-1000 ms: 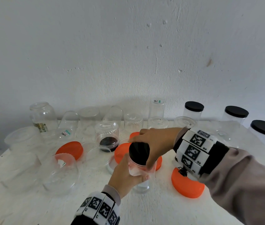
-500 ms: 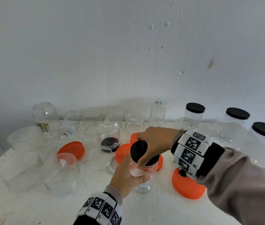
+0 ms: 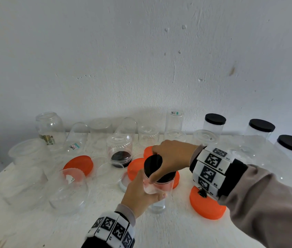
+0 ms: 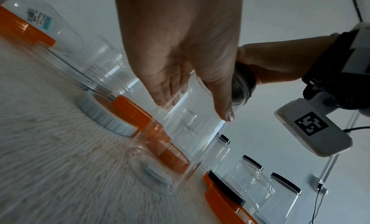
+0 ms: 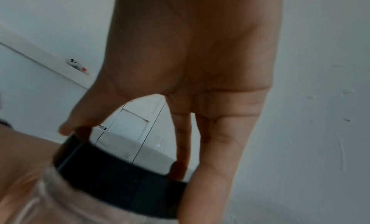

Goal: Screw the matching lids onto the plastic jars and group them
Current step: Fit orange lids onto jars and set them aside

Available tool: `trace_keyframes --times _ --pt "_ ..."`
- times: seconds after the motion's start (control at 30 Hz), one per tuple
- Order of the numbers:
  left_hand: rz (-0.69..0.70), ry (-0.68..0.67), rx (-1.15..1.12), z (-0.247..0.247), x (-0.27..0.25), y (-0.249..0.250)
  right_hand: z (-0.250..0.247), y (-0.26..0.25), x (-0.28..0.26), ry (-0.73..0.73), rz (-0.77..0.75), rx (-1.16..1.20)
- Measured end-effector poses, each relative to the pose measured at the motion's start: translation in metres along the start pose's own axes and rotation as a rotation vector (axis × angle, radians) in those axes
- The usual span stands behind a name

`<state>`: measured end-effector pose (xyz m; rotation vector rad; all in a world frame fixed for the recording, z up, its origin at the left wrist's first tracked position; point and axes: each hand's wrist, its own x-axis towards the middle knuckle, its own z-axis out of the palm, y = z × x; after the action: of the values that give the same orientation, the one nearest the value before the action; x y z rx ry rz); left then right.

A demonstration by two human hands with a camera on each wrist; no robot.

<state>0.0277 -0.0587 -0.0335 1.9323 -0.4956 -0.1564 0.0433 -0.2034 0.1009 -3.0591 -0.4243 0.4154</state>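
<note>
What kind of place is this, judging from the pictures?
Probably a bare room set up for recording: a plain white table against a marked white wall, with empty plastic jars and loose orange lids.

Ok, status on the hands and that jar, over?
Left hand grips clear jar. Right hand grips black lid on jar's mouth. Orange lids close around, none blocking.

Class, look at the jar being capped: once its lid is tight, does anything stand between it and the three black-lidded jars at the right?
Yes. An orange lid lies flat on the table just right of the held jar, and clear jars stand further back. Lifted over them, the way looks open.
</note>
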Motion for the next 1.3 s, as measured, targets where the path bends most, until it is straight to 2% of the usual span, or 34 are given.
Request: trace_keyframes --times 0.1,0.2,0.27,0.4,0.63,0.7,0.8,0.93,1.2,1.3 --pt "-0.018 -0.005 -0.01 0.0 0.001 0.0 0.001 -0.001 -0.001 -0.013 0.023 0.002" --pt "-0.013 0.006 -0.042 0.002 0.001 0.0 -0.007 -0.001 -0.004 -0.169 -0.041 0.003" --pt "-0.004 0.014 -0.042 0.002 0.0 0.0 -0.011 0.001 -0.006 -0.22 -0.103 -0.009" --pt "0.012 0.03 -0.032 0.003 0.0 0.0 -0.012 0.005 -0.002 -0.182 -0.134 0.015" --pt "0.013 0.023 -0.031 0.002 -0.001 0.0 0.002 0.0 0.004 -0.065 0.031 0.003" --pt "0.009 0.027 -0.039 0.002 -0.001 0.0 0.001 0.002 0.002 -0.095 0.033 0.032" --pt "0.004 0.03 -0.056 0.003 -0.001 0.0 -0.005 0.004 -0.004 -0.2 -0.051 0.041" --pt "0.001 0.038 -0.029 0.003 -0.001 0.001 -0.009 0.007 -0.004 -0.178 -0.13 0.055" --pt "-0.009 0.023 -0.04 0.003 -0.001 0.0 0.005 0.0 0.002 -0.041 0.036 0.03" --pt "-0.001 0.021 -0.054 0.003 -0.001 0.0 -0.002 0.002 -0.002 -0.132 0.005 0.048"
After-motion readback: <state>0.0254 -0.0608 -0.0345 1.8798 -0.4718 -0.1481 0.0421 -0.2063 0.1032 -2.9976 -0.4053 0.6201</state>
